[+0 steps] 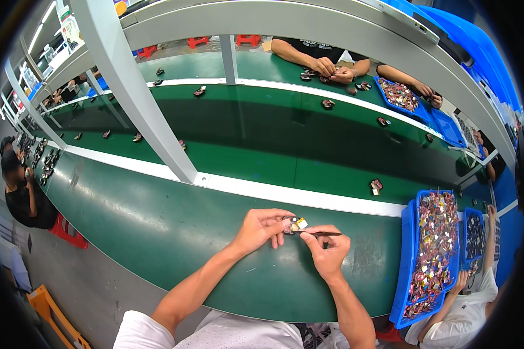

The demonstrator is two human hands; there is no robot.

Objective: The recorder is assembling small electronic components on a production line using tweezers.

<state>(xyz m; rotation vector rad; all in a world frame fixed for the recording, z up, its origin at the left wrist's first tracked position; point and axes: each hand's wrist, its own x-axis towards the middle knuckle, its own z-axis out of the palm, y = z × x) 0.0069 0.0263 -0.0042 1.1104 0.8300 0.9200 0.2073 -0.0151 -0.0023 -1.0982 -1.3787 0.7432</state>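
My left hand (258,231) pinches a small dark electronic assembly (291,228) between thumb and fingers, just above the green worktop. A yellow-and-white piece (301,223) sits at the right side of this assembly. My right hand (329,250) is closed around a thin dark tool that looks like tweezers (325,234), held nearly level. The tool's tip touches or almost touches the lower right of the assembly; the exact contact is too small to make out.
At my right stands a blue tray (409,262) heaped with small wired parts. Beyond the white rail runs a green conveyor belt (273,157) with scattered assemblies, one being a nearby assembly (376,186). A grey post (137,87) rises at left. Co-workers sit across, right and far left.
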